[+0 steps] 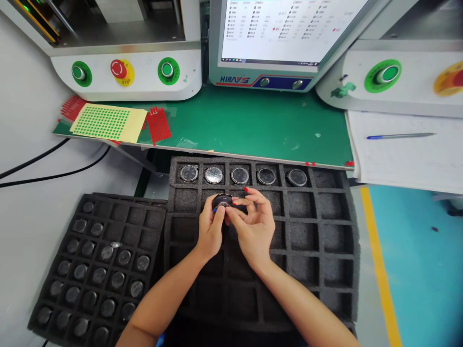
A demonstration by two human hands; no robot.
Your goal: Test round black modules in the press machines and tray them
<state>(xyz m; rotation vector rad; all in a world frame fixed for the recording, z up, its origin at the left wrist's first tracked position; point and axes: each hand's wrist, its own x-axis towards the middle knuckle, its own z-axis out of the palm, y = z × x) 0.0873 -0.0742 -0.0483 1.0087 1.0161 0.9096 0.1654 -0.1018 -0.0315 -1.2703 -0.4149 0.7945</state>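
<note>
In the head view, a round black device (222,199) sits between thumb and fingers in the firm grip of a person's left hand (210,232), above a foam tray (284,231). The right hand (256,226) meets its right edge, fingers bent, though whether that grip has closed on it cannot be told.

Five round devices (239,175) sit in the far row of a large foam tray (318,221), a sixth device (222,199) in two hands (256,226) above it; beyond the tray, one monitor (271,36), three green buttons (168,70), two red buttons (118,69) and one pen (400,136).
</note>
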